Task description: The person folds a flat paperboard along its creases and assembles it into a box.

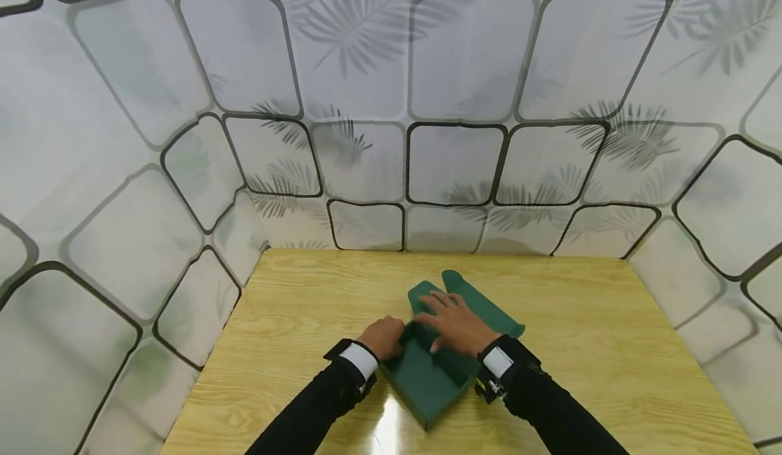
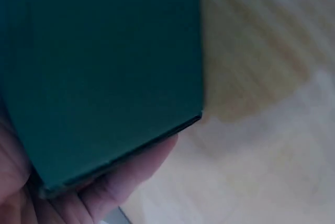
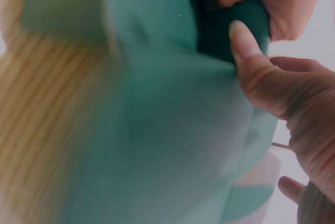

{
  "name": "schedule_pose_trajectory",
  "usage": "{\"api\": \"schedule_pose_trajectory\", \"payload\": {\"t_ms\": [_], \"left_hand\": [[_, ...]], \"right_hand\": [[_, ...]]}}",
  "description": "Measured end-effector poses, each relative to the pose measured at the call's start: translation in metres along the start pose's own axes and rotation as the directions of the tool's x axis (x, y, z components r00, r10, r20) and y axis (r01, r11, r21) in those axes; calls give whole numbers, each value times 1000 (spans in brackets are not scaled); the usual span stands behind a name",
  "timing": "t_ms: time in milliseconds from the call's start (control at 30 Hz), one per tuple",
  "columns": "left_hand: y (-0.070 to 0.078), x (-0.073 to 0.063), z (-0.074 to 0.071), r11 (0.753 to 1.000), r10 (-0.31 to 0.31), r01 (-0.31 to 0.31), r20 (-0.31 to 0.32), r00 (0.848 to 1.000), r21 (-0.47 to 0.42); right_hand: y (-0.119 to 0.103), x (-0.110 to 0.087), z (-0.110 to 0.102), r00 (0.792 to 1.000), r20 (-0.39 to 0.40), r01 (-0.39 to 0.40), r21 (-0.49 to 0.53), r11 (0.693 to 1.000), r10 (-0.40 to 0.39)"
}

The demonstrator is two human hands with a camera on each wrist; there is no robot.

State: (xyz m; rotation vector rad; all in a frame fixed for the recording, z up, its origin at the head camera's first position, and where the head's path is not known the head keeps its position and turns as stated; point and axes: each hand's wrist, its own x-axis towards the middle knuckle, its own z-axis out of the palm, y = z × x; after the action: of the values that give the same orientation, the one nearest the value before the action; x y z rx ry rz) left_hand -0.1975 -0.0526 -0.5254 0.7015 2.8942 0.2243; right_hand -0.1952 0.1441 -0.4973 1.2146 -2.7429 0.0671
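Observation:
A dark green cardboard box (image 1: 424,380), partly folded with raised flaps, lies at an angle on the table. My left hand (image 1: 383,337) grips its left side. In the left wrist view, fingers (image 2: 131,177) curl under the edge of a flat green panel (image 2: 110,77). Over the box's far part is my right hand (image 1: 458,322), fingers spread across the green card. Its thumb (image 3: 251,56) touches a panel edge close to the left hand (image 3: 282,4) in the right wrist view. A long flap (image 1: 489,309) extends to the right beyond the right hand; a rounded flap (image 1: 420,293) stands at the far left.
The light wood-grain table (image 1: 611,346) extends around the box on both sides. Pale sheeting with outlined shapes and leaf prints (image 1: 458,163) encloses the table at the back and sides. A bright reflection lies on the wood near the box's front.

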Motion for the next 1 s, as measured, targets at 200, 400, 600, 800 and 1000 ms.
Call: {"api": "schedule_pose_trajectory", "payload": {"t_ms": [200,400,600,800,1000], "left_hand": [[11,-23,16,976,-129,113,-75,989,-186],[24,-33,24,873,-288,253,-22,957,-417],[34,-43,26,787,-378,313,-14,926,-532],[35,-51,24,695,-384,307,25,923,-650],[23,-49,18,468,-454,230,-8,891,-853]], "right_hand": [[-1,-7,6,988,-144,-69,-140,988,49],[-3,-18,12,959,-250,-160,-90,983,133],[-3,-32,18,799,-383,-445,143,884,464],[5,-42,22,477,-109,-616,666,420,872],[15,-48,28,504,310,-613,786,81,806]]}}
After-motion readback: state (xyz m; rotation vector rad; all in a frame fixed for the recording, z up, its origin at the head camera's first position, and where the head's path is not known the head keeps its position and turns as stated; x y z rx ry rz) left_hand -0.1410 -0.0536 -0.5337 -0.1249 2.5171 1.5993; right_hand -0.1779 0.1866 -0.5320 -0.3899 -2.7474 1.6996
